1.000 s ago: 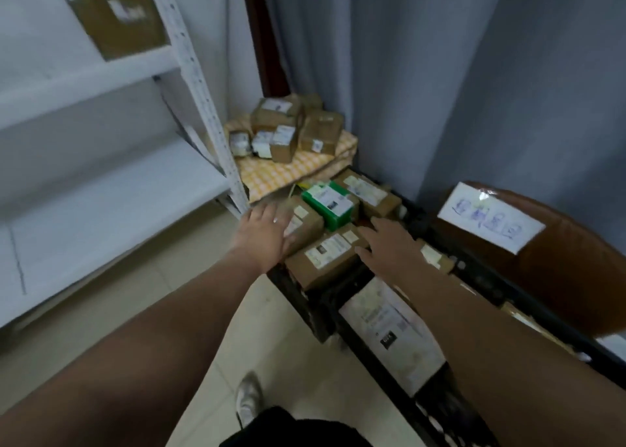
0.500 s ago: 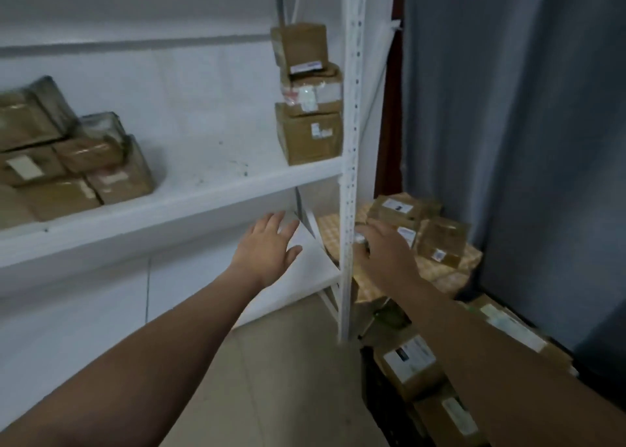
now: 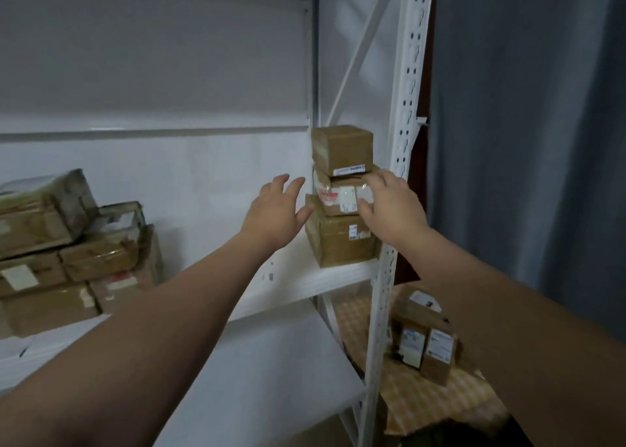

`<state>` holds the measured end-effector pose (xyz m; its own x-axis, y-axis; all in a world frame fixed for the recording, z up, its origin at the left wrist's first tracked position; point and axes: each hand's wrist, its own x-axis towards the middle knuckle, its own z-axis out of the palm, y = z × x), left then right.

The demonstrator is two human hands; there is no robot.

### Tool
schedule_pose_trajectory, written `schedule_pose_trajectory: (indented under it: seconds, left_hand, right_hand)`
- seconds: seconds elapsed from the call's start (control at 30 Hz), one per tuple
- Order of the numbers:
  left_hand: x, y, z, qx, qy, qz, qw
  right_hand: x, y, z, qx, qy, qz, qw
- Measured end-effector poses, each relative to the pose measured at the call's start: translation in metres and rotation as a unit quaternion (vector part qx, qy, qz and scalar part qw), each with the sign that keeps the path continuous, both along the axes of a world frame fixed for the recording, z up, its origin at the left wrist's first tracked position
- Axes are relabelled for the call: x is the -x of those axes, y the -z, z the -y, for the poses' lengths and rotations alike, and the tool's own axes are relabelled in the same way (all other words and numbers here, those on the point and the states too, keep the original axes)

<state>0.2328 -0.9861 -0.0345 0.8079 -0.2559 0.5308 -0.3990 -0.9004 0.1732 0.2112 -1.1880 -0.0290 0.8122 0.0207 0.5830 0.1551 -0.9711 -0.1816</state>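
A white metal shelving unit (image 3: 403, 142) fills the left and centre, with a grey curtain (image 3: 525, 142) hanging to its right. On the middle shelf, a pile of taped cardboard parcels (image 3: 67, 253) lies at the far left. At the shelf's right end, against the upright post, three cardboard boxes stand stacked: bottom box (image 3: 338, 247), middle box (image 3: 335, 196), top box (image 3: 342, 148). Below, right of the post, small labelled boxes (image 3: 423, 341) sit on a yellow checked cloth (image 3: 423, 402). The left hand (image 3: 277, 209) is held just left of the stack, fingers spread and empty. The right hand (image 3: 389, 206) has its fingers extended against the middle box's front, not gripping it.
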Motion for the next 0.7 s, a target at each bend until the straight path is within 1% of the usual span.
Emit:
schedule_pose_trajectory:
  seconds: [0.1,0.2,0.27,0.4,0.5,0.6,0.7]
  left_hand:
    - [-0.036,-0.018,0.016,0.081,0.036,-0.025,0.996]
    - [-0.069,-0.034,0.033,0.186,0.089,-0.077,0.976]
    - [-0.091,-0.044,0.041,0.224,0.100,-0.090,0.965]
    - [-0.135,-0.054,0.040,0.229,0.100,-0.093,0.964]
    - [-0.160,-0.050,0.035,0.220,0.120,-0.104,0.962]
    - [-0.177,-0.041,0.031,0.197,0.135,-0.128,0.963]
    - [-0.181,-0.040,0.027,0.198,0.168,-0.121,0.958]
  right_hand:
    - [-0.036,-0.024,0.009,-0.011,0.005,0.002,1.000]
    - [-0.073,-0.040,0.009,-0.037,0.010,0.007,0.999]
    - [-0.098,-0.051,0.005,-0.050,0.006,0.005,0.999]
    - [-0.145,-0.062,0.000,-0.024,0.025,-0.014,0.999]
    - [-0.168,-0.053,-0.004,-0.069,0.040,-0.024,0.997]
    - [-0.172,-0.048,-0.008,-0.122,0.032,0.029,0.992]
    - [-0.169,-0.050,-0.010,-0.170,-0.004,0.103,0.980]
